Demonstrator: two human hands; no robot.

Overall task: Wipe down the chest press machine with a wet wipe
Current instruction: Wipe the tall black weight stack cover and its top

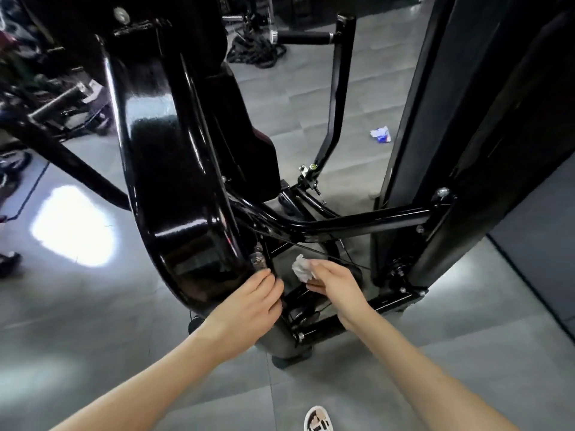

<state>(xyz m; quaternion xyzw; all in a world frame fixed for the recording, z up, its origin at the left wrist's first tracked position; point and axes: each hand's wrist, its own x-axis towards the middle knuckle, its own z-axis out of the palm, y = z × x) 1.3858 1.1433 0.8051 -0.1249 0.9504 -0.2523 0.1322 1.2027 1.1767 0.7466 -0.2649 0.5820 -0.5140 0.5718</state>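
left hand (pixel 252 301): fingers curl round the machine (pixel 174 181) frame's low near edge, likely bracing | right hand (pixel 336 284): fingers pinch bunched wipe (pixel 301 268) just right of that edge, seemingly poised for the low parts

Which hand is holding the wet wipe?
The right hand pinches the crumpled white wet wipe; the left hand holds no wipe, its fingers curled over the lower edge of the machine's glossy curved black panel.
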